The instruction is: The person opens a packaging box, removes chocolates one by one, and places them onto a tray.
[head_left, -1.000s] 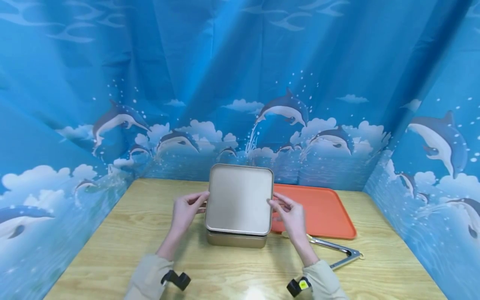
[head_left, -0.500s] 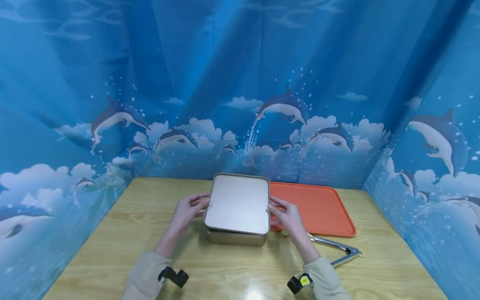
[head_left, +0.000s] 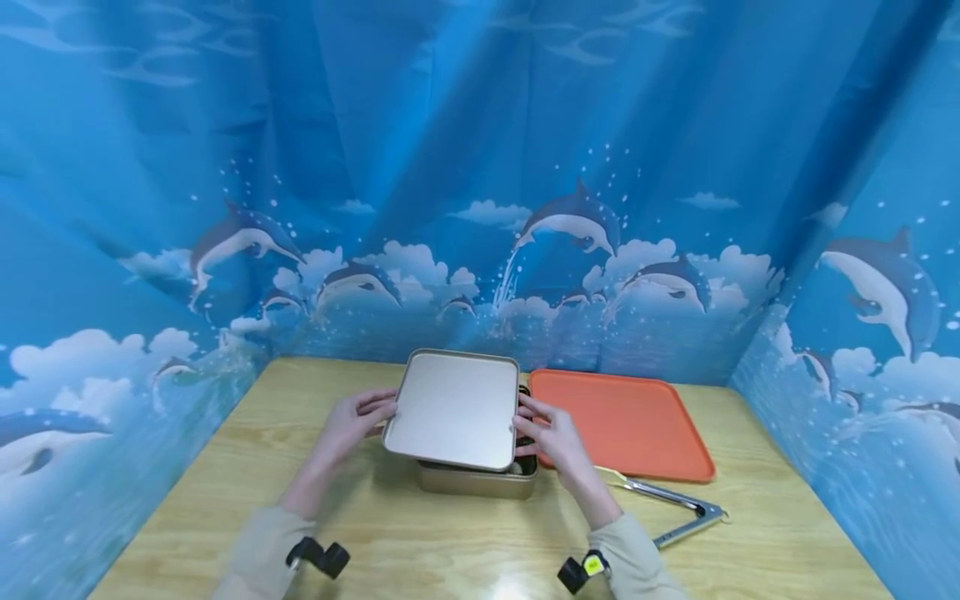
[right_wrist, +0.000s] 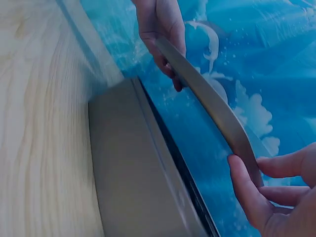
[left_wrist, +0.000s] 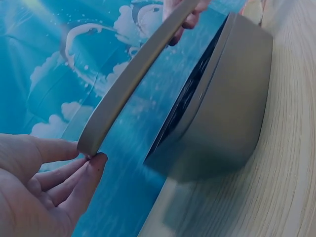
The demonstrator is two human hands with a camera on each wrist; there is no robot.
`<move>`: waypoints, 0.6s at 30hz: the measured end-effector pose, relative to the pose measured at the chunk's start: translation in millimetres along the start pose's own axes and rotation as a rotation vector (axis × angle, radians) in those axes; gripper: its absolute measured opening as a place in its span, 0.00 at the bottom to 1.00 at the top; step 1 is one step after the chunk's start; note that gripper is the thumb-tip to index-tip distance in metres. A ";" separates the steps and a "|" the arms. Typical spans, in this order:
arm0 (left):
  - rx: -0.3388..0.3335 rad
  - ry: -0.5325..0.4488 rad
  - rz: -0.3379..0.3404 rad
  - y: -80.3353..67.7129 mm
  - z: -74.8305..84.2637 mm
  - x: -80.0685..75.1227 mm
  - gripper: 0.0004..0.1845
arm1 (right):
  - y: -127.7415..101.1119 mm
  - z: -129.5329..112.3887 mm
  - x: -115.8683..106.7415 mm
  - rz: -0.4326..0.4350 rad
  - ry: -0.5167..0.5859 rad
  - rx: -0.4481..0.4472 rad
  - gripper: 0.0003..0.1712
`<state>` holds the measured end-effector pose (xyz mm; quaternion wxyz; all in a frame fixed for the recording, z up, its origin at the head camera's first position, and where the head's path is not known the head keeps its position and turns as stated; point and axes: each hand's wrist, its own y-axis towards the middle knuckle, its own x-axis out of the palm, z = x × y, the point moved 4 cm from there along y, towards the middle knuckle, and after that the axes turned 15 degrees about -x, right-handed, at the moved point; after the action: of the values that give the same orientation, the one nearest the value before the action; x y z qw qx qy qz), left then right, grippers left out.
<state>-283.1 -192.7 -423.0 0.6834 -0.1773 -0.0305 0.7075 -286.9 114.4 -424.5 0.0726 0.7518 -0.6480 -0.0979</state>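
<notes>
Between both hands is a square metal lid (head_left: 456,408), held above a matching tin box (head_left: 477,481) on the table. My left hand (head_left: 351,427) pinches the lid's left edge. On the opposite edge, my right hand (head_left: 557,439) pinches it with thumb and fingers. Both wrist views show a gap between the lid (left_wrist: 131,81) and the tin box (right_wrist: 136,163), so the two are apart. Along the right side of the tin's opening, dark contents and a small pale piece show in the head view; the lid hides the rest.
An orange-red tray (head_left: 618,425) lies at the back right of the wooden table (head_left: 390,550). Metal tongs (head_left: 678,504) with pale tips rest in front of it, right of my right hand. A blue dolphin-print curtain (head_left: 420,167) encloses the back and sides.
The lid has risen off the tin and shifted left, carried by both hands. The right part of the tin's opening has come into view.
</notes>
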 end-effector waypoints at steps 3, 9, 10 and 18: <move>0.007 0.048 0.035 -2.7 -2.8 -20.2 0.25 | 4.7 -2.3 20.1 -0.062 0.041 -0.011 0.30; 0.025 0.131 0.083 -10.0 -11.5 -63.9 0.26 | 11.6 -8.6 66.5 -0.153 0.091 -0.042 0.33; 0.026 0.137 0.090 -10.7 -13.6 -71.5 0.26 | 12.7 -9.3 74.7 -0.162 0.093 -0.050 0.33; 0.010 0.163 0.107 -15.9 -33.1 -125.2 0.28 | 19.3 -8.2 135.1 -0.160 0.060 -0.098 0.35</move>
<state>-257.9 -320.7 -423.2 0.6457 -0.2322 0.0382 0.7265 -284.4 -22.2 -419.1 0.1206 0.7993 -0.5779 -0.1124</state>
